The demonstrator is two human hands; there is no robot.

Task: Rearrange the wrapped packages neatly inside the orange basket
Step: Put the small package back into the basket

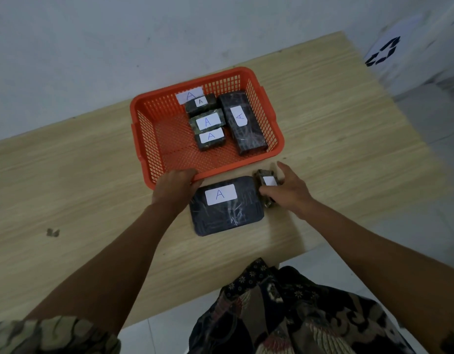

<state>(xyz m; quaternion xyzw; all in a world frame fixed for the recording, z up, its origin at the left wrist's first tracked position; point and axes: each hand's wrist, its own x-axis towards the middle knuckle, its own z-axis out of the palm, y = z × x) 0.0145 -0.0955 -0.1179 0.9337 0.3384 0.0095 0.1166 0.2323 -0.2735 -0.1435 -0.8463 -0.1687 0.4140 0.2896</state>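
The orange basket (154, 139) sits on the wooden table. Inside it lie three small dark wrapped packages in a column (208, 122) and one long dark package (242, 123) along the right wall, each with a white "A" label. My left hand (176, 186) grips the basket's near rim. A large flat dark package (225, 208) with an "A" label lies on the table in front of the basket. My right hand (288, 191) holds a small wrapped package (266, 183) at that flat package's right edge, fingers closed round it.
The wooden table (80, 175) ends close to my body at the front right corner. A white paper label marked "A" (189, 95) hangs on the basket's far wall. The basket's left half holds no packages. A white wall stands behind the table.
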